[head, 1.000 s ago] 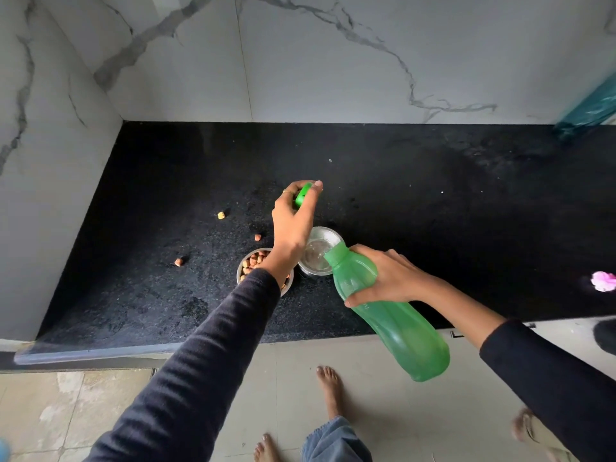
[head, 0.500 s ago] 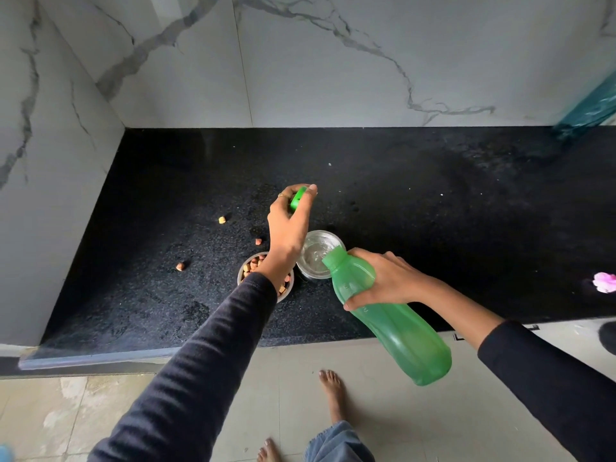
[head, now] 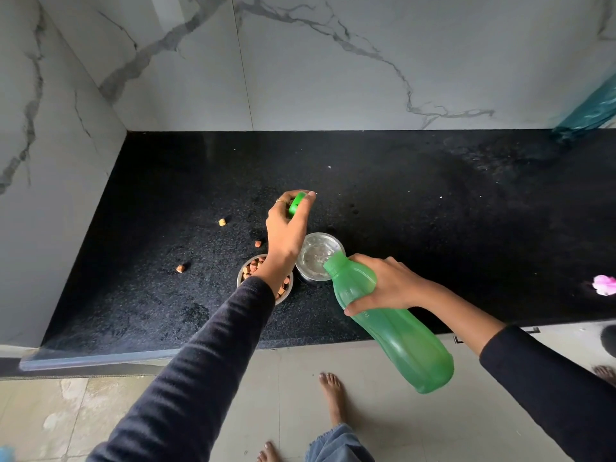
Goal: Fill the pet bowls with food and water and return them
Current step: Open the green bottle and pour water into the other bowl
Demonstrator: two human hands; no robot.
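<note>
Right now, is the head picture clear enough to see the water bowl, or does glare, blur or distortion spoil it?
Head view: sharp, soft even light; water bowl shows mild glints, no hiding glare; wide lens bows the counter edge; left hand partly covers the food bowl.

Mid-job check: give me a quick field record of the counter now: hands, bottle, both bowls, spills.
left hand: holds the green cap above the counter
right hand: grip around the green bottle, tilted, mouth over the water bowl
water bowl: clear, water inside, level unclear
food bowl: metal, holds kibble, partly hidden by the left arm
spills: three loose kibble pieces on the black counter
</note>
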